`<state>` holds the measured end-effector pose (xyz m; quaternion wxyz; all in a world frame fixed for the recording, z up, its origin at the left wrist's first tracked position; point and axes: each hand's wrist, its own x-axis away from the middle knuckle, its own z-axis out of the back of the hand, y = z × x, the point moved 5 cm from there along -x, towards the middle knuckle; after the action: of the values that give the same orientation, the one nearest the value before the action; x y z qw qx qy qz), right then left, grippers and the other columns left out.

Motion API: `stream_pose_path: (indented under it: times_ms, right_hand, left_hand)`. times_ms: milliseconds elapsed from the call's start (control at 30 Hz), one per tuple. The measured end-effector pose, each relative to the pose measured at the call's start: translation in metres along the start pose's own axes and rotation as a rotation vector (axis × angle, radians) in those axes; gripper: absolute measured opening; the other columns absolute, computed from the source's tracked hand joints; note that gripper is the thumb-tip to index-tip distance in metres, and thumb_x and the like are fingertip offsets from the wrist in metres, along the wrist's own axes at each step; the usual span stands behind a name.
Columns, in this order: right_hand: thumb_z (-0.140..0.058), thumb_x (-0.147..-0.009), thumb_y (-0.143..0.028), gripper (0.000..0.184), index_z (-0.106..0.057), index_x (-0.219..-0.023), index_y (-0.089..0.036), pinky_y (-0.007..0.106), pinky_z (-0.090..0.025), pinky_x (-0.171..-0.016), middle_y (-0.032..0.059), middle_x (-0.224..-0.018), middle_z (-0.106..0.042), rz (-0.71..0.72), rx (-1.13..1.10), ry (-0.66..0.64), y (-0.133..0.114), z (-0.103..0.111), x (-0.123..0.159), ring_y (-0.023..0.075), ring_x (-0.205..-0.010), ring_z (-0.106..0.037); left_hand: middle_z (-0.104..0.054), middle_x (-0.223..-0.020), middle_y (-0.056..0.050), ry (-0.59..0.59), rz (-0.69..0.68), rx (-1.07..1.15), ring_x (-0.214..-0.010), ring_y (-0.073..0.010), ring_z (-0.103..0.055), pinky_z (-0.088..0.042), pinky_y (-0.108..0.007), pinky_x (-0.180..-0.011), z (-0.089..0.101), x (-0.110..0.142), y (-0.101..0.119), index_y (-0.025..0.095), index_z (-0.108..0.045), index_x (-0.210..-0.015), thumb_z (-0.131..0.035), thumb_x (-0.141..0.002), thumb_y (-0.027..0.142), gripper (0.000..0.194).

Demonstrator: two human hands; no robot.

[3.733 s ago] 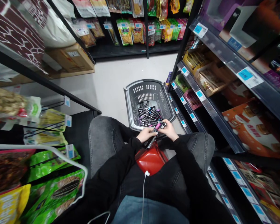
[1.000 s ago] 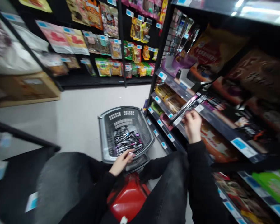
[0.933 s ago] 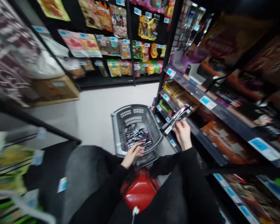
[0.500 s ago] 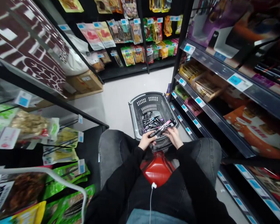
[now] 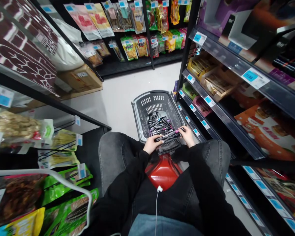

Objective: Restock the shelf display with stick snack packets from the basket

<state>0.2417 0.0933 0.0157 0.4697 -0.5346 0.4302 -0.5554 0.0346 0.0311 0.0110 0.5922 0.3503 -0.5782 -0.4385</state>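
Note:
A slim black packet with pink near one end (image 5: 170,134) is stretched between my two hands above the near edge of the basket. My left hand (image 5: 152,144) pinches its left end, and my right hand (image 5: 187,136) grips the right end with fingers closed. Below and beyond lies the grey plastic shopping basket (image 5: 142,110), standing on the floor. Many similar slim black packets (image 5: 157,123) lie jumbled inside it, some with blue or purple marks. My hands partly cover the basket's near rim.
A glossy red object (image 5: 163,173) sits between my legs, with a white cable (image 5: 156,206) before it. Shelves with price tags (image 5: 255,78) rise close on the right. Hanging snack bags (image 5: 64,157) and a white curved bar (image 5: 71,188) are at left. A cardboard box (image 5: 82,78) stands behind.
My right hand has brought the slim packet from beside the right shelf back over the basket. My left hand has taken its other end, and the packet now lies more level.

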Motion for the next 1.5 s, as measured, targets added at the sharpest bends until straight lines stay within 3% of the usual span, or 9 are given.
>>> stream_pose_path:
  times_ms: [133,300,367,533,700,800,1000,1200,1500]
  right_hand:
    - [-0.063,-0.065,-0.039,0.024,-0.057,-0.071,-0.016,0.023,-0.042,-0.044,-0.0014,-0.063,-0.054,0.052,0.049,-0.009,-0.004,-0.002,0.002,0.0121,-0.054,-0.050]
    - [-0.066,-0.063,-0.031,0.017,-0.060,-0.064,-0.016,0.026,-0.043,-0.063,-0.0002,-0.063,-0.059,0.168,0.122,-0.082,-0.019,-0.020,0.011,0.0139,-0.064,-0.053]
    - [-0.067,-0.062,-0.032,0.017,-0.062,-0.066,-0.016,0.026,-0.044,-0.066,0.0006,-0.067,-0.061,0.154,0.092,-0.116,-0.021,-0.028,0.013,0.0145,-0.066,-0.055]
    - [-0.068,-0.060,-0.038,0.036,-0.060,-0.089,-0.018,0.025,-0.046,-0.054,-0.0022,-0.067,-0.059,-0.060,-0.142,-0.108,-0.007,-0.038,0.014,0.0128,-0.059,-0.056]
    - [-0.070,-0.056,-0.042,0.033,-0.058,-0.072,-0.017,0.024,-0.044,-0.051,-0.0031,-0.060,-0.057,-0.176,-0.142,-0.390,0.015,-0.064,0.023,0.0113,-0.052,-0.053]
    - [-0.066,-0.062,-0.045,0.030,-0.055,-0.063,-0.017,0.022,-0.040,-0.049,-0.0053,-0.053,-0.051,-0.096,-0.093,-0.418,0.020,-0.071,0.023,0.0091,-0.048,-0.046]
    - [-0.054,-0.074,-0.044,0.026,-0.057,-0.073,-0.018,0.023,-0.042,-0.060,-0.0043,-0.061,-0.053,0.050,0.026,-0.345,0.016,-0.065,0.018,0.0113,-0.060,-0.049]
    - [-0.053,-0.078,-0.033,0.022,-0.056,-0.095,-0.019,0.027,-0.045,-0.068,0.0005,-0.078,-0.059,0.227,0.403,-0.344,-0.001,-0.070,0.038,0.0142,-0.069,-0.055]
    - [-0.042,-0.088,-0.032,0.031,-0.057,-0.111,-0.019,0.036,-0.041,-0.087,0.0127,-0.096,-0.058,0.596,0.886,-0.216,-0.029,-0.079,0.055,0.0237,-0.096,-0.052]
  left_hand:
    - [-0.065,-0.065,-0.002,-0.042,0.100,0.057,-0.046,-0.0141,-0.060,-0.047,-0.024,-0.042,-0.001,0.000,-0.004,0.012,-0.063,-0.097,-0.075,-0.057,0.030,0.045]
    - [-0.062,-0.055,0.000,-0.538,0.218,0.103,-0.055,-0.0163,-0.062,-0.049,-0.025,-0.052,-0.031,0.015,-0.004,0.011,-0.067,-0.074,-0.079,-0.050,0.027,0.032]
    - [-0.066,-0.062,-0.004,-0.591,0.251,0.199,-0.060,-0.0174,-0.063,-0.050,-0.027,-0.057,-0.040,0.021,-0.005,0.010,-0.067,-0.077,-0.078,-0.053,0.030,0.033]
    - [-0.066,-0.069,-0.007,-0.334,0.334,0.409,-0.059,-0.0168,-0.063,-0.052,-0.031,-0.058,-0.039,0.013,-0.018,0.009,-0.066,-0.080,-0.080,-0.053,0.033,0.039]
    - [-0.065,-0.062,-0.005,-0.255,0.197,0.279,-0.056,-0.0142,-0.060,-0.050,-0.027,-0.057,-0.029,0.004,-0.019,0.008,-0.066,-0.070,-0.079,-0.053,0.037,0.036]
    - [-0.060,-0.054,-0.003,-0.234,0.158,0.169,-0.048,-0.0105,-0.053,-0.046,-0.024,-0.050,-0.026,0.002,-0.018,0.009,-0.064,-0.063,-0.071,-0.062,0.045,0.037]
    - [-0.058,-0.064,0.001,0.124,0.009,0.290,-0.059,-0.0102,-0.057,-0.050,-0.024,-0.058,0.000,-0.006,-0.004,0.012,-0.060,-0.084,-0.065,-0.064,0.053,0.045]
    - [-0.057,-0.060,0.002,0.057,0.064,0.385,-0.057,-0.0130,-0.059,-0.055,-0.031,-0.060,-0.004,-0.004,-0.002,0.012,-0.054,-0.065,-0.071,-0.057,0.051,0.043]
    - [-0.056,-0.059,0.003,0.075,0.042,0.367,-0.053,-0.0133,-0.060,-0.053,-0.029,-0.053,-0.008,0.000,-0.001,0.014,-0.052,-0.080,-0.068,-0.064,0.042,0.036]
